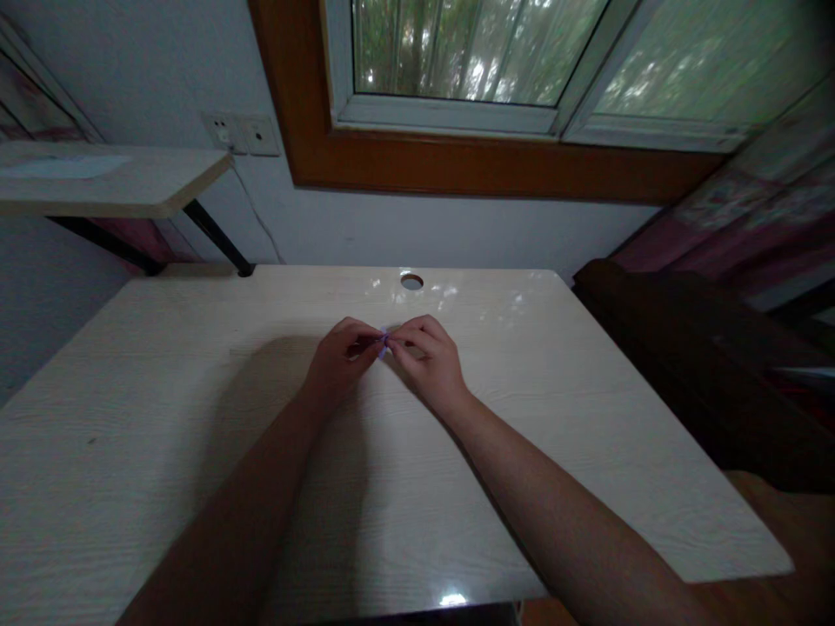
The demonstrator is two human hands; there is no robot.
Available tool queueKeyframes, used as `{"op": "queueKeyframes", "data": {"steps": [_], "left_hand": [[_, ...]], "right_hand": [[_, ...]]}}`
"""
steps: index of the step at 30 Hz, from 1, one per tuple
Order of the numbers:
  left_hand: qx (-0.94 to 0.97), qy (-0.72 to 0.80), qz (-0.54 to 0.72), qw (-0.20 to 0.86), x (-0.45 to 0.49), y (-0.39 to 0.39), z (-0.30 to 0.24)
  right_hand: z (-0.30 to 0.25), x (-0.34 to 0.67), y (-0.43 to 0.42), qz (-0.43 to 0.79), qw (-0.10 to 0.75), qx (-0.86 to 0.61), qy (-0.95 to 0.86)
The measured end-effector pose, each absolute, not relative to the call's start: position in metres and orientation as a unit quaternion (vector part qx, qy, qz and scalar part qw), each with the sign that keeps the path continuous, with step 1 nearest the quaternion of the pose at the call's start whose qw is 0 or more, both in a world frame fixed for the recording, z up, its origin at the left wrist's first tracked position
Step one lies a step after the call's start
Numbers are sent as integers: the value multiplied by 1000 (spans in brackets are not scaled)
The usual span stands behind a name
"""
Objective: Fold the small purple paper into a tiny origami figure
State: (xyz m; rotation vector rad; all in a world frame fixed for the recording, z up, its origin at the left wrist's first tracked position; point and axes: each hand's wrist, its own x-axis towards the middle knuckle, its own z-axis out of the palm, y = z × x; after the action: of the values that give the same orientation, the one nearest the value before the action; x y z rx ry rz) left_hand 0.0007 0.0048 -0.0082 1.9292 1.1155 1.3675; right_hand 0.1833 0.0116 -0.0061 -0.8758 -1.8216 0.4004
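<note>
A small purple item (384,342) shows between my fingertips, too little of it visible to name its kind. My left hand (344,355) pinches it from the left, thumb and forefinger closed. From the other side, my right hand (429,355) grips it with bent fingers pressed together. Both hands meet just above the pale wood-grain desk (522,417), toward its far half. Most of the purple item is hidden by the fingers.
Near the desk's back edge is a round cable hole (411,282). A raised shelf (176,187) on black legs stands at the back left, below a wall socket (244,135). Dark brown furniture (684,365) borders the right side, and a wood-framed window (457,161) lies behind.
</note>
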Motion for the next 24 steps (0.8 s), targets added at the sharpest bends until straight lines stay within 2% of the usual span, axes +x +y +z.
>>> {"op": "queueKeyframes", "data": {"steps": [24], "left_hand": [[739,394,501,217,0,8,-11]], "right_hand": [[-11,182,14,322,507,-384,-701]]}}
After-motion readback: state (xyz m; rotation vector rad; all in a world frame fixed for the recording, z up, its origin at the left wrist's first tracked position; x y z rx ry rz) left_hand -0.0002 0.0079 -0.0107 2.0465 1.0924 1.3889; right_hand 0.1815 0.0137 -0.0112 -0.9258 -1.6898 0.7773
